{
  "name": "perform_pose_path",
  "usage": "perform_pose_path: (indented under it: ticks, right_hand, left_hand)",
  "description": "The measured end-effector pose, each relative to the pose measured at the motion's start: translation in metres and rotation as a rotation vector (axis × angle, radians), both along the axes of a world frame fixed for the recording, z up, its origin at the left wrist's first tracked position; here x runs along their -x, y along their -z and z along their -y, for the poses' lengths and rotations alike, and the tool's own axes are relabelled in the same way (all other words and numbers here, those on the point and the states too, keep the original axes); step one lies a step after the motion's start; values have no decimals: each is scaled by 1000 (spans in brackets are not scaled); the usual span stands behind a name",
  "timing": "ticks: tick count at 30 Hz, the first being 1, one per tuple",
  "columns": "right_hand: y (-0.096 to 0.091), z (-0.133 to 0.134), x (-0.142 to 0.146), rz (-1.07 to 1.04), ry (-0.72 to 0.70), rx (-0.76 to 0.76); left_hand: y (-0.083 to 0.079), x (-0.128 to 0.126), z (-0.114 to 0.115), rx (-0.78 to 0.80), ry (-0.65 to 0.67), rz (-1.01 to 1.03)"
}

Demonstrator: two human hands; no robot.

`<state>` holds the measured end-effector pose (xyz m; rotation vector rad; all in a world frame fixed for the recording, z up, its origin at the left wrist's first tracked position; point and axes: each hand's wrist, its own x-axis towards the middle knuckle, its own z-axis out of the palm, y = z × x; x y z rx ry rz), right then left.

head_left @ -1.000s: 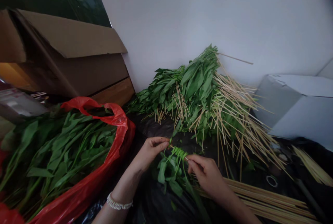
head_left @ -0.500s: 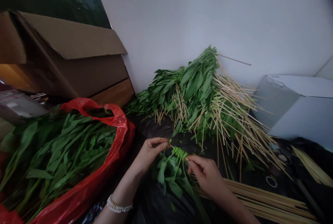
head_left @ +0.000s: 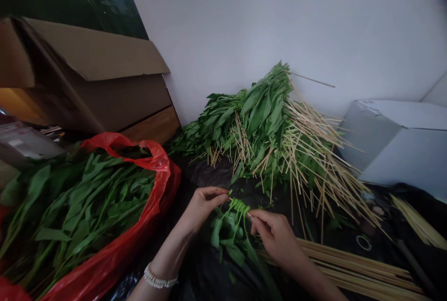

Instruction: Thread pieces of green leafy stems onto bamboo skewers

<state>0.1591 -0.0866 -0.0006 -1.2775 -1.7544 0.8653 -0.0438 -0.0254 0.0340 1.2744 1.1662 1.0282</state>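
Observation:
Between my hands is a thin bamboo skewer with several green stems bunched along it. Leafy greens hang below from those stems. My right hand is closed around the skewer just behind the stems, gripping it between thumb and fingers. At the other end, my left hand pinches a green stem by the skewer's tip; the exact contact is partly hidden by the fingertips. A bracelet of pale beads circles my left wrist.
A red plastic bag full of leafy greens stands at left, before an open cardboard box. Against the wall lies a pile of skewered greens. Loose bamboo sticks lie at lower right, near a white box.
My left fingertips have shifted very slightly right, toward the bunched stems. Both hands keep their grips, and the rest looks the same.

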Motion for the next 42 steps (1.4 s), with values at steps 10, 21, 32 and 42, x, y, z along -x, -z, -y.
perform_pose_path:
  ticks: [10, 21, 32, 42]
  right_hand:
    - [-2, 0, 0, -13, 13, -13]
    - [-6, 0, 0, -1, 0, -42]
    - [-35, 0, -32, 95, 41, -91]
    - [-65, -21, -58, 20, 359, -216]
  left_hand:
    - [4, 0, 2, 53, 6, 51]
    - [6, -6, 7, 27, 246, 68]
    - [-28, 13, -21, -158, 72, 143]
    - [10, 2, -43, -196, 344, 14]
